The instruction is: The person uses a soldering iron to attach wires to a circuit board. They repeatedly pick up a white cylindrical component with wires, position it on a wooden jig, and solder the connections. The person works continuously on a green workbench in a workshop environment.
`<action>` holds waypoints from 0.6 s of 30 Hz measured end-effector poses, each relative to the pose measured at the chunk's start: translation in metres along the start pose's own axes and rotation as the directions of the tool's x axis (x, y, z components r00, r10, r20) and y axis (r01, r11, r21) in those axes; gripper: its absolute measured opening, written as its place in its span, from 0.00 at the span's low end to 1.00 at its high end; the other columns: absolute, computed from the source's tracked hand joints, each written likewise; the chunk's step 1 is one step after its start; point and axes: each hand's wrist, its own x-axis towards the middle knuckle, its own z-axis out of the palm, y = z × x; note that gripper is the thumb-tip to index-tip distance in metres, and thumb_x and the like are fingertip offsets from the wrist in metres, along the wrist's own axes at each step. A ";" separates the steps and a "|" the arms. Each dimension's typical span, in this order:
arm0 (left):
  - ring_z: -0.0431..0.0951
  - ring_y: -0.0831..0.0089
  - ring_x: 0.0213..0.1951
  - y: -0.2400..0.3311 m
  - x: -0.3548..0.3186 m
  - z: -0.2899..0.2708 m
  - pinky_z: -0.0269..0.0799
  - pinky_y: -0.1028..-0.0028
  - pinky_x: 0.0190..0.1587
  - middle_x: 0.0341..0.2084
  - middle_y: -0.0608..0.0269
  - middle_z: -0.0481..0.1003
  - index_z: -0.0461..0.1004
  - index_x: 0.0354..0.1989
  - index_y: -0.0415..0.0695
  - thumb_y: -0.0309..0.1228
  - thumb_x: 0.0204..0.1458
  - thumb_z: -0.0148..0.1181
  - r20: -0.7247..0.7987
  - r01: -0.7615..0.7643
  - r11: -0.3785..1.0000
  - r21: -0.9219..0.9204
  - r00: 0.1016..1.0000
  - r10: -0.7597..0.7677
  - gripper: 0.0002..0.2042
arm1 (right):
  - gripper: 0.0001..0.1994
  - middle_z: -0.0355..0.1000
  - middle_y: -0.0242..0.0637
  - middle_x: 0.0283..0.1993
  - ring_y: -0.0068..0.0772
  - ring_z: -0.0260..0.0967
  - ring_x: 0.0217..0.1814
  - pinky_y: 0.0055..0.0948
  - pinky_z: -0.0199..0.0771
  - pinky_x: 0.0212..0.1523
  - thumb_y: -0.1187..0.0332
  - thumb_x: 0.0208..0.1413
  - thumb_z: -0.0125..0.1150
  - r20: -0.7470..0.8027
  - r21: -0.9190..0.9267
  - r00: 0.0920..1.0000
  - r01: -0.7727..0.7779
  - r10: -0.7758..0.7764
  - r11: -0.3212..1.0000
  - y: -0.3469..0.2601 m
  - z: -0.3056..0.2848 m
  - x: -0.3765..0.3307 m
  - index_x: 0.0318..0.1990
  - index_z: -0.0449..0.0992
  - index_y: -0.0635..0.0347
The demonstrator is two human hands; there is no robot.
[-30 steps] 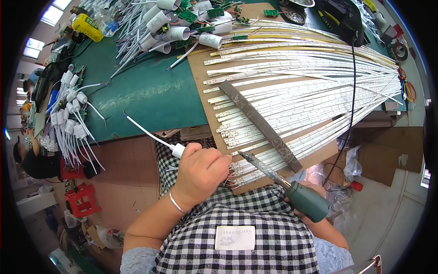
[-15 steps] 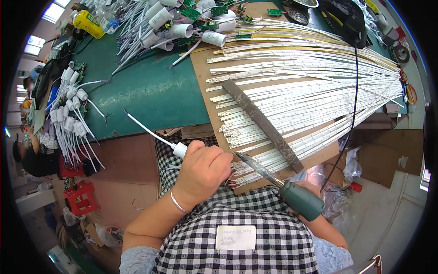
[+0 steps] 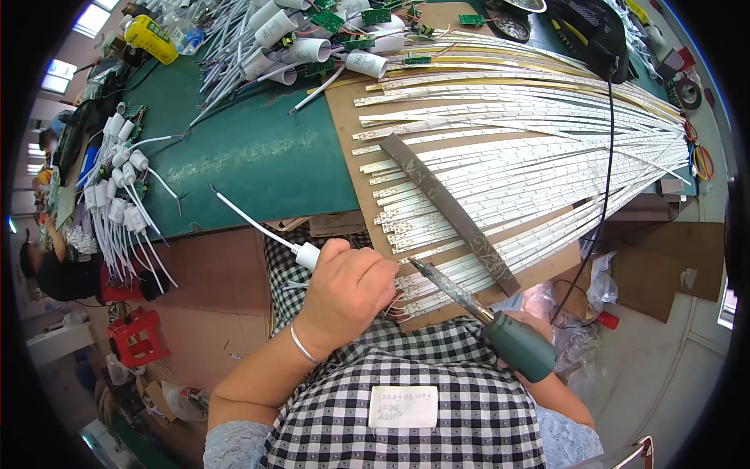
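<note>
My left hand [image 3: 351,293] is closed around a white plastic cap [image 3: 308,255]. A white cable [image 3: 254,220] runs out of the cap to the upper left and ends in bare wire tips. What my fingers pinch on the far side is hidden by the hand. My right hand [image 3: 537,322], largely behind the green handle, grips a soldering iron [image 3: 519,344]. The iron's dark tip points up and left, just right of my left knuckles. Close beyond the tip lie the ends of white LED strips [image 3: 437,270], spread on a brown board [image 3: 351,133].
A dark flat bar [image 3: 449,205] lies across the strips. White tubes with green circuit boards [image 3: 305,51] pile up at the back. More capped cables [image 3: 121,195] hang over the green table's left edge [image 3: 250,168]. A black cord [image 3: 608,156] crosses the right side.
The soldering iron's tip has shifted slightly right, away from my left hand. My left hand and the cable have barely moved.
</note>
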 end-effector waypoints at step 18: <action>0.73 0.68 0.29 0.002 0.001 -0.002 0.66 0.66 0.34 0.26 0.65 0.73 0.76 0.31 0.42 0.19 0.34 0.68 0.011 0.006 1.000 0.024 1.000 -0.007 0.12 | 0.22 0.76 0.48 0.34 0.33 0.77 0.28 0.24 0.76 0.25 0.68 0.53 0.68 0.014 -0.025 0.990 -0.138 0.138 0.990 0.004 -0.006 -0.008 0.48 0.69 0.78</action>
